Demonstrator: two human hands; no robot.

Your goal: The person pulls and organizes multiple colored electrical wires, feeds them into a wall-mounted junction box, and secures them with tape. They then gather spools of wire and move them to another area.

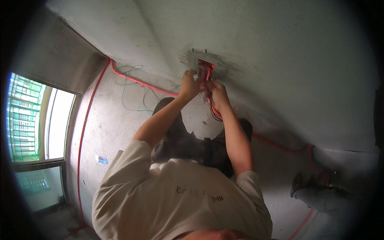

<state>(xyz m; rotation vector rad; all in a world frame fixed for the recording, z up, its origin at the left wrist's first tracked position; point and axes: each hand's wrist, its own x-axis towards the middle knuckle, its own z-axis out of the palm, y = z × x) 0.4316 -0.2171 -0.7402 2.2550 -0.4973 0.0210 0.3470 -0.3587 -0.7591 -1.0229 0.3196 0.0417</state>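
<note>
A red electrical box is recessed in the plastered wall, with wires hanging from its opening. Just below it, my right hand pinches a bunch of wires, and dark loops hang beneath the fingers. My left hand is raised at the box's left side, fingers curled close to the wires. A thin yellow-green wire runs up to its fingertips; whether they grip it is hard to tell. Fingers and shadow partly hide the wires between both hands.
Red conduit runs along the floor by the wall, and another length crosses toward the window. Loose green wire lies tangled at the left. A small blue packet is on the floor. Dark, indistinct items lie at right.
</note>
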